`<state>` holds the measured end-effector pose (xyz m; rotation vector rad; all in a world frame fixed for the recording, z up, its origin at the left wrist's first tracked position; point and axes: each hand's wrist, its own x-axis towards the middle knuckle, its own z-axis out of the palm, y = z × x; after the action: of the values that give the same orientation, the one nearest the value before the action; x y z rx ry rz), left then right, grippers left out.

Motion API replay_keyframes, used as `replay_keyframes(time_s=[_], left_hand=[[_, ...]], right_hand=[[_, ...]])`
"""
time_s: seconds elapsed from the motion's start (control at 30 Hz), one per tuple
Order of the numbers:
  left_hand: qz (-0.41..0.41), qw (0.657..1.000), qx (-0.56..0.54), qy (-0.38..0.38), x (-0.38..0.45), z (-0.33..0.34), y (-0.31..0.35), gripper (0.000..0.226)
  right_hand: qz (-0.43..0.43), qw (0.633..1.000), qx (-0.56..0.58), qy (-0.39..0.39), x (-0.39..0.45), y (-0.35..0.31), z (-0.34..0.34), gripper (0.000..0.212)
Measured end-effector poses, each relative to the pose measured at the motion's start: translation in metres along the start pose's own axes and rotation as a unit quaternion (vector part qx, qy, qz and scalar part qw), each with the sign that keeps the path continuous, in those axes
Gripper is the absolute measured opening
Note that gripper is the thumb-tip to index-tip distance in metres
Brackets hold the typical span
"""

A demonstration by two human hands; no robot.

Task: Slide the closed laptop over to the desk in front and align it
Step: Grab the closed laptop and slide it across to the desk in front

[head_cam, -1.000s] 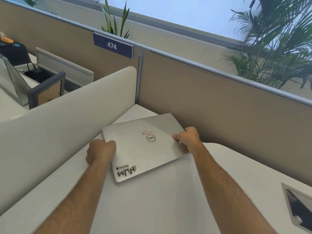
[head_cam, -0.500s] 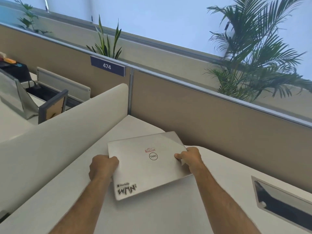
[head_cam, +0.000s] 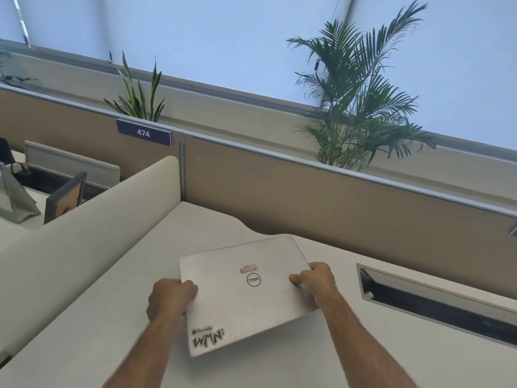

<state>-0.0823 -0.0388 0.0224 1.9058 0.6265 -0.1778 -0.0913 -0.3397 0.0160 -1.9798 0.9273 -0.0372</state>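
Note:
A closed silver laptop (head_cam: 246,298) with a round logo and a black-and-white sticker near its front left corner lies flat on the white desk (head_cam: 117,312), turned a little clockwise. My left hand (head_cam: 170,298) grips its left edge, thumb on the lid. My right hand (head_cam: 316,281) grips its right edge, fingers curled over the rim. The laptop's far edge stands some way short of the tan partition wall (head_cam: 321,197).
A curved white divider (head_cam: 84,228) runs along the desk's left side. A long cable slot (head_cam: 436,303) is cut into the desk at the right. A blue "474" sign (head_cam: 144,133) sits on the partition; plants stand behind it. A neighbouring desk with items lies far left.
The laptop has come back toward me and to the right, away from the corner by the divider, with both hands still on its edges. The view has tilted upward.

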Motion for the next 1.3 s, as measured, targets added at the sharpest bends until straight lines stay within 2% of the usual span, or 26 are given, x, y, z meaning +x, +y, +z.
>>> replay_keyframes(time_s=[0.17, 0.2, 0.23, 0.4, 0.57, 0.73, 0.97, 1.3], left_hand=[[-0.007, 1.000, -0.016, -0.022, -0.018, 0.006, -0.007, 0.024], [0.012, 0.999, -0.007, -0.046, -0.040, 0.010, -0.006, 0.026], [0.025, 0.997, 0.011, -0.073, -0.061, 0.016, -0.005, 0.028], [0.038, 0.995, 0.043, -0.081, -0.072, 0.024, -0.013, 0.030], [0.063, 0.989, 0.071, -0.110, -0.098, 0.037, -0.021, 0.029], [0.087, 0.982, 0.085, -0.145, -0.119, 0.052, -0.031, 0.035], [0.062, 0.983, 0.085, -0.153, -0.150, 0.071, -0.059, 0.015], [0.028, 0.983, 0.087, -0.157, -0.179, 0.071, -0.102, 0.031]], right_hand=[[0.016, 1.000, 0.006, 0.002, -0.014, 0.017, -0.014, 0.034], [0.030, 0.999, 0.016, 0.020, -0.030, 0.031, -0.039, 0.034], [0.046, 0.998, 0.032, 0.034, -0.049, 0.044, -0.064, 0.033], [0.058, 0.998, 0.027, 0.017, -0.051, 0.070, -0.075, 0.038], [0.086, 0.995, 0.039, 0.038, -0.074, 0.108, -0.102, 0.031], [0.111, 0.991, 0.054, 0.052, -0.096, 0.147, -0.126, 0.036], [0.121, 0.989, 0.060, 0.062, -0.127, 0.195, -0.153, 0.036], [0.130, 0.988, 0.058, 0.060, -0.161, 0.247, -0.167, 0.033]])
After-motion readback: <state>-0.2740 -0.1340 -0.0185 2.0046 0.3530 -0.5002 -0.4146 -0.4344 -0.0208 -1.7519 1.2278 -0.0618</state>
